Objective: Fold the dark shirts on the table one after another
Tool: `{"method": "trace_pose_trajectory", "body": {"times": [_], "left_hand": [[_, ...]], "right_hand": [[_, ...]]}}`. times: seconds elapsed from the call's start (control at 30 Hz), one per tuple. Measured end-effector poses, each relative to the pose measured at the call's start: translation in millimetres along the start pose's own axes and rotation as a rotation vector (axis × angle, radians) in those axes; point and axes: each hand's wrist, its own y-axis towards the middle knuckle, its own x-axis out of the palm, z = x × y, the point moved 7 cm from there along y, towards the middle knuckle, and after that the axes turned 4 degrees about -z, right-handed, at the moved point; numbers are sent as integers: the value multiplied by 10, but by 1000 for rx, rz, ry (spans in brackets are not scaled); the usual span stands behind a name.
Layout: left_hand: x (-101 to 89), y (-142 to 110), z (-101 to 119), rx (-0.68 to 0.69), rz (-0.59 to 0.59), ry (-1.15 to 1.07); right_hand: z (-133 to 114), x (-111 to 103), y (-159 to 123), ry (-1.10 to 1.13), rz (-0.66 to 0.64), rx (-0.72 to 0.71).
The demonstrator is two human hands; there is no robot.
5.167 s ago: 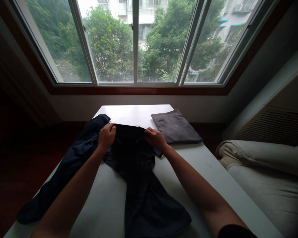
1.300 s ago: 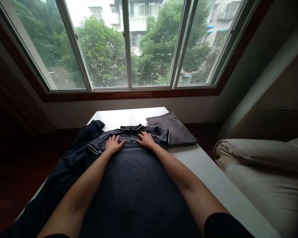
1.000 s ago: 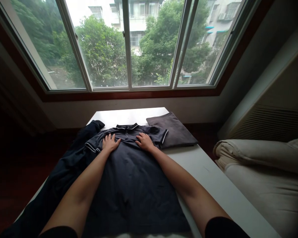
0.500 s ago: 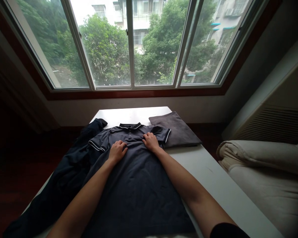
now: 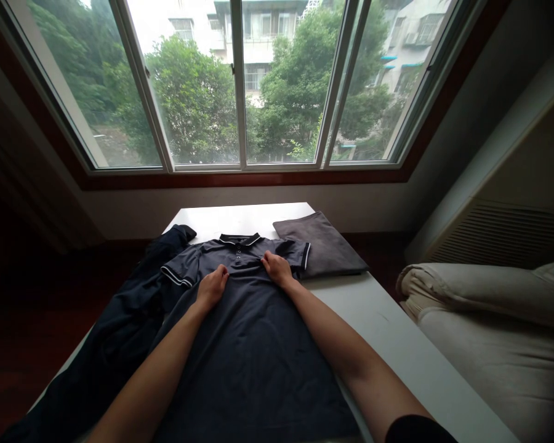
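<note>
Polo shirt point(image 5: 253, 351) lay flat, center to lower center of frame, spread on the white table point(image 5: 383, 326). Long axis ran up the frame: collar point(image 5: 239, 240) at mid-frame, toward the window point(image 5: 286, 92), body widening down to the bottom edge. I had both hands on the chest, either side of the button placket point(image 5: 239, 253). From the fingertips, collar was just above; most of the cloth was below, under the forearms. Right hand point(image 5: 277, 269) sat slightly higher, so looked marginally nearer the collar than left hand point(image 5: 212, 288). Fingers on both: curled, thumbs in, apparently pinching shirt fabric, with creases around the grip. Dark garment point(image 5: 120, 332) ran along the left, under the shirt's edge; folded gray cloth point(image 5: 321, 243) sat right of center. Brands, labels, writing: none I could read.
</note>
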Motion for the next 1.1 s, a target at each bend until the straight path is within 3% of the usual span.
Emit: {"method": "trace_pose_trajectory", "body": {"times": [0.23, 0.57, 0.73, 1.1], "left_hand": [[-41, 0, -15, 6, 70, -30], [-41, 10, 42, 187, 118, -37], [-80, -3, 35, 182, 147, -49], [7, 41, -18, 143, 93, 4]], "right_hand": [[7, -8, -1, 28, -16, 31], [42, 46, 32, 51, 20, 0], [43, 77, 46, 73, 31, -36], [61, 73, 52, 106, 23, -11]]}}
